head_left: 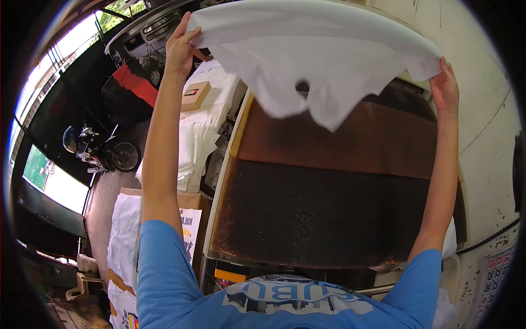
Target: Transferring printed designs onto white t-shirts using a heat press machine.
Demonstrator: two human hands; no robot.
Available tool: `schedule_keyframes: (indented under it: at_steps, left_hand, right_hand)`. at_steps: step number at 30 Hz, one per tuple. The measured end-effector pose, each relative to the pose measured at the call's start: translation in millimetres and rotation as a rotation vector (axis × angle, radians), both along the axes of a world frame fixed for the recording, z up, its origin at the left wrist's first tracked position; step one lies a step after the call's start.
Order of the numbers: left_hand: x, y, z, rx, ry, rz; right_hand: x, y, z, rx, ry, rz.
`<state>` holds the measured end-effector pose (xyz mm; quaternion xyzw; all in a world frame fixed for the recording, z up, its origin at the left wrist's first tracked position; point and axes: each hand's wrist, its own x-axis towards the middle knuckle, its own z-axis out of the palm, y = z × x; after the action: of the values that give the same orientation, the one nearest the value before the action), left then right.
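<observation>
With both arms raised, I hold a white fabric piece (307,60) stretched out at the top of the view; it hangs in uneven points with a dark gap between them. My left hand (181,46) pinches its left end between thumb and fingers. My right hand (444,82) grips its right end. Beneath the fabric lies a wide dark, stained flat platen (329,214), with a browner sheet (339,142) across its back part.
Left of the platen are stacked white sheets (181,153), a small cardboard box (195,94) and a printed cloth pile (123,236). Further left stand a motorbike (101,153) and a black-and-red draped object (131,88). A pale wall (485,120) rises at the right.
</observation>
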<state>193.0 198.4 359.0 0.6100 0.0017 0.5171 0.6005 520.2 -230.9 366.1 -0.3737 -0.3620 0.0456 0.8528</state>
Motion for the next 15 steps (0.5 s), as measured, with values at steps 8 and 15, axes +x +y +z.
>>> schedule_keyframes:
  at_steps: [8, 15]
  left_hand:
    - [28.4, 14.2, -128.7, -0.182, 0.408, -0.015]
    - [33.8, -0.3, -279.2, -0.441, 0.588, -0.143]
  right_hand:
    - [29.7, -4.8, -132.2, -0.334, 0.186, -0.206]
    - [11.7, -14.3, -268.5, -0.578, 0.376, -0.236]
